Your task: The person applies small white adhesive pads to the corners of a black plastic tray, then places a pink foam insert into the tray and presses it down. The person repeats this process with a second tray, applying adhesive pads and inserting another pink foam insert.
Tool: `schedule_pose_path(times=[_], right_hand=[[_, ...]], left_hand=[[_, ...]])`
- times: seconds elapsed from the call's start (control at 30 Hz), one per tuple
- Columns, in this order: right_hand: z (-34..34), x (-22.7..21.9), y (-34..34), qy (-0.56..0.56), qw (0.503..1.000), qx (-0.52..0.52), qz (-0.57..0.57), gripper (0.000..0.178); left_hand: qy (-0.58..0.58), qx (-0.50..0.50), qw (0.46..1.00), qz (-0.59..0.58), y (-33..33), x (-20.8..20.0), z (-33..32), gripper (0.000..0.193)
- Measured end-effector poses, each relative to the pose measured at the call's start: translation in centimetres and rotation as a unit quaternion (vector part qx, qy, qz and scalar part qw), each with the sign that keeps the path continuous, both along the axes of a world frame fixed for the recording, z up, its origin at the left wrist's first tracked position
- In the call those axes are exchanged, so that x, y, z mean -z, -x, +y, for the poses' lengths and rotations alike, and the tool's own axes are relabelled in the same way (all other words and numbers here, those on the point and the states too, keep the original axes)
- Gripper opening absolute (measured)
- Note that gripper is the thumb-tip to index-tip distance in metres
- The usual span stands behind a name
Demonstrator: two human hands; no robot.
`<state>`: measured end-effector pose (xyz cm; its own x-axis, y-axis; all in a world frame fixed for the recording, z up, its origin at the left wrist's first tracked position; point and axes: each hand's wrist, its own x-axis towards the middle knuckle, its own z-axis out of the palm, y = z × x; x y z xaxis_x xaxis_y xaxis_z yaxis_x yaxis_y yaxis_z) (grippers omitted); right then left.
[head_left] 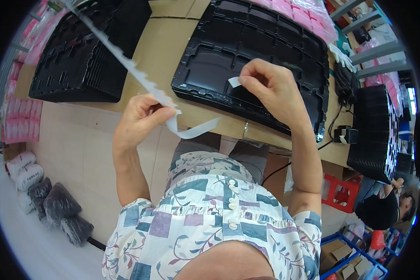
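Between the thumb and fingers of my left hand (pixel 142 119) is a long white paper strip (pixel 121 58) with one notched edge. It runs up past the top left, and its loose end curls down to the right of the hand. A short white piece (pixel 234 82), which looks like a label, is pinched in my right hand (pixel 275 88). That hand is above the near part of a black plastic tray (pixel 210 70) with molded compartments, lying on the table. Whether the right fingers touch the tray, I cannot tell.
A tall stack of black trays (pixel 79 60) stands at the left of the table (pixel 156 37), another stack (pixel 375 135) at the right. Pink wrapped goods (pixel 308 14) lie behind. A black adapter with cables (pixel 345 135) sits at the right edge. Another person (pixel 382 205) is at far right.
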<state>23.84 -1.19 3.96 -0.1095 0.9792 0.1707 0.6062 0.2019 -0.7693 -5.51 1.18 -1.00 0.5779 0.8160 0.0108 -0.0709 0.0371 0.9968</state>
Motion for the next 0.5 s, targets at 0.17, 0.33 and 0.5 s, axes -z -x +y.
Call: schedule_pose_path(times=[0.17,0.33,0.5], right_hand=[[3.7,1.2,2.3,-0.014,0.989,-0.094,-0.112,0.016],[6.0,2.1,3.4,-0.013,0.980,-0.092,-0.176,0.018],[6.9,2.4,4.0,0.004,0.974,-0.078,-0.214,0.019]], left_hand=[[-0.337,-0.089,0.929,0.121,-0.5,1.0,0.2,0.010],[-0.224,-0.060,0.967,0.109,-1.8,2.2,0.9,0.024],[-0.244,-0.067,0.960,0.123,-1.9,1.9,0.9,0.028]])
